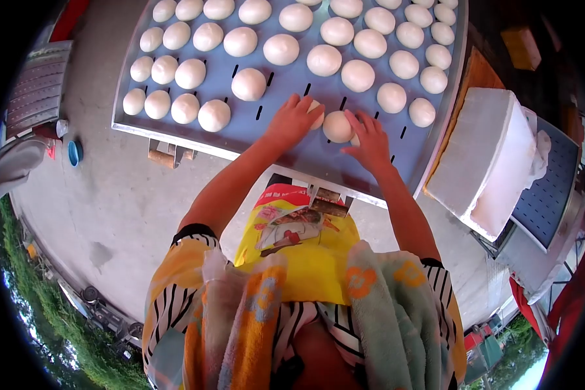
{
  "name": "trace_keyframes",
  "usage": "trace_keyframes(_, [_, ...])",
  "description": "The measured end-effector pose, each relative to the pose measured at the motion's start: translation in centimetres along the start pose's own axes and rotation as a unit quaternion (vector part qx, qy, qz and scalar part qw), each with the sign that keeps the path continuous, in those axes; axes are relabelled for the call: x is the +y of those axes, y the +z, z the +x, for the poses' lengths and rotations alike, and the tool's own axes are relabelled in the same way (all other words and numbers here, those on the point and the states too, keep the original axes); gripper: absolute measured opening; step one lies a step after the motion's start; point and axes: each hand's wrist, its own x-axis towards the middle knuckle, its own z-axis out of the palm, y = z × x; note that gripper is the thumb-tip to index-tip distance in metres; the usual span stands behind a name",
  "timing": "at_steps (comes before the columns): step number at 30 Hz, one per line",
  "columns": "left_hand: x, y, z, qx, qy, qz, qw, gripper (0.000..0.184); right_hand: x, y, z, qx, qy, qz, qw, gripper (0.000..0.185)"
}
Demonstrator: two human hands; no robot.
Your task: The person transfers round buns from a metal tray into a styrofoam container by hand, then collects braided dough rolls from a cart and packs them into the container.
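Many round white dough balls sit in rows on a blue-grey slotted tray (292, 159) with a metal rim. My left hand (290, 121) has its fingers curled around a dough ball (316, 115), partly hidden by them. Beside it rests another dough ball (338, 127), between my two hands. My right hand (369, 142) has its fingers bent round a dough ball (355, 140) that is mostly hidden beneath them. Up and to the left of my left hand lies a separate dough ball (248, 84).
A white foam box (468, 153) stands right of the tray, with another slotted blue tray (549, 188) beyond it. Wooden-gripped handles (330, 207) stick out at the tray's near edge. A blue bowl (75, 153) lies on the ground at left.
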Motion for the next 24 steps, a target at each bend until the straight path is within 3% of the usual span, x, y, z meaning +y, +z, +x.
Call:
trace_keyframes(3, [0.3,0.4,-0.2,-0.056,-0.013,-0.052,0.997,0.080,-0.1,0.6,1.1,0.002,-0.005,0.005,1.000,0.102])
trace_keyframes(5, [-0.3,-2.9,-0.8,0.014,-0.025,-0.051,0.998,0.083,0.3,0.9,0.8,-0.001,0.006,0.014,1.000,0.101])
trace_keyframes(8, [-5.4,-7.4,-0.7,0.054,-0.168,0.084,0.981,0.091,0.2,0.8,0.4,0.020,-0.006,0.001,1.000,0.103])
trace_keyframes(10, [-9.7,-5.3,-1.3,0.031,-0.175,0.121,0.977,0.083,0.0,0.6,0.3,0.022,-0.005,-0.001,1.000,0.103])
trace_keyframes(11, [-10.3,-4.8,-1.2,-0.024,-0.164,0.048,0.985,0.074,-0.1,0.5,0.5,0.024,-0.008,-0.001,1.000,0.103])
trace_keyframes(14, [-8.9,-4.2,-1.1,0.014,-0.078,0.031,0.996,0.044,0.4,1.1,0.7,0.014,-0.001,0.024,1.000,0.101])
trace_keyframes(15, [-7.3,-3.9,-1.3,0.039,-0.053,0.001,0.998,0.042,0.2,1.0,0.6,0.011,0.002,0.024,1.000,0.102])
trace_keyframes(18, [-5.8,-0.9,-2.4,0.029,-0.030,0.005,0.999,0.056,0.1,0.4,1.0,0.013,-0.008,0.011,1.000,0.103])
trace_keyframes(19, [-5.0,-3.1,-2.5,-0.019,-0.038,0.003,0.999,0.089,0.2,0.4,1.1,0.024,-0.017,0.002,1.000,0.104])
trace_keyframes(22, [-4.4,-10.9,-3.8,-0.026,-0.133,0.047,0.990,0.100,-0.2,0.0,0.2,0.040,-0.021,-0.026,0.999,0.107])
trace_keyframes(24, [-7.2,-12.5,-7.5,-0.066,-0.215,0.142,0.964,0.102,-0.5,0.0,0.7,0.043,-0.019,-0.038,0.998,0.109])
